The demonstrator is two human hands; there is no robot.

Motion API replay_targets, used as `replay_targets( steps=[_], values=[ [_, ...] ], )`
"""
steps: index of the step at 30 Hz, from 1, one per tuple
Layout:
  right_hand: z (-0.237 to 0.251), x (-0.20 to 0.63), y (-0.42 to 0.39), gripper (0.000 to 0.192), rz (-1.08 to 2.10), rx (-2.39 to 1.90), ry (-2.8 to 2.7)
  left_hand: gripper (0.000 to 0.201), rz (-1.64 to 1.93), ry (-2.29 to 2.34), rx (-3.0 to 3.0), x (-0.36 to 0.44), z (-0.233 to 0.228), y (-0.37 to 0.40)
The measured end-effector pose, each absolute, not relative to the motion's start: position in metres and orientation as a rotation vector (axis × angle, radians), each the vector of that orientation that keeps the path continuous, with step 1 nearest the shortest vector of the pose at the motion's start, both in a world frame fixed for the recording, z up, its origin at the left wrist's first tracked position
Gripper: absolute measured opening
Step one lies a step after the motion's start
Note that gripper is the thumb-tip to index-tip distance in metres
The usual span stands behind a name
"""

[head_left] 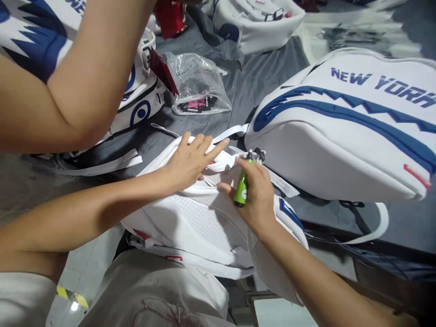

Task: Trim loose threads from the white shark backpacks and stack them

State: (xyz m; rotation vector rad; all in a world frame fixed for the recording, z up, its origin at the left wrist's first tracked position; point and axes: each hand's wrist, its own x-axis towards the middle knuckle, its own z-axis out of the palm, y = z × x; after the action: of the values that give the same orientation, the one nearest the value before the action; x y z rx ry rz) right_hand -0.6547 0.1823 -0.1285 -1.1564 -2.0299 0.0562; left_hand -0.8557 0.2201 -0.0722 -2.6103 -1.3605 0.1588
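Note:
A white backpack with a dotted mesh-like panel lies in front of me, against my lap and the table edge. My left hand rests on its upper edge, fingers stretched and spread; the thumb is partly hidden by the fabric. Held in my right hand is a green lighter, tilted, its metal top pointing up and away from me. The right thumb and fingers are close to the bag's white fabric and a strap end. A white strap runs behind the left hand.
Another person's bent arm reaches across the upper left. A white and blue NEW YORK backpack stands at right. A clear plastic bag with small parts lies on the grey cloth. More white bags sit farther back.

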Motion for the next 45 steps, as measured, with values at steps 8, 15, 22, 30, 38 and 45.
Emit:
replay_targets(
  steps=[8,15,22,30,38,45],
  values=[
    [-0.127,-0.702,0.216,0.087,0.089,-1.655,-2.319,0.094,0.149,-1.523,-2.529,-0.85,-0.083,0.225],
    [-0.128,-0.693,0.215,0.086,0.249,-1.582,-2.344,0.079,0.312,-1.638,-2.582,-0.853,-0.07,0.224],
    [-0.124,-0.696,0.21,0.09,0.226,-1.637,-2.328,0.079,0.443,-1.629,-2.599,-0.853,-0.065,0.226],
    [-0.131,-0.694,0.214,0.087,0.229,-1.597,-2.326,0.105,0.501,-1.683,-2.568,-0.851,-0.067,0.23],
    [-0.109,-0.673,0.195,0.062,0.086,-1.361,-2.277,0.085,0.322,-1.695,-2.501,-0.848,-0.069,0.221],
    [-0.076,-0.658,0.187,0.018,1.01,-1.17,-2.109,0.073,0.277,-1.685,-2.499,-0.852,-0.071,0.22]
  ],
)
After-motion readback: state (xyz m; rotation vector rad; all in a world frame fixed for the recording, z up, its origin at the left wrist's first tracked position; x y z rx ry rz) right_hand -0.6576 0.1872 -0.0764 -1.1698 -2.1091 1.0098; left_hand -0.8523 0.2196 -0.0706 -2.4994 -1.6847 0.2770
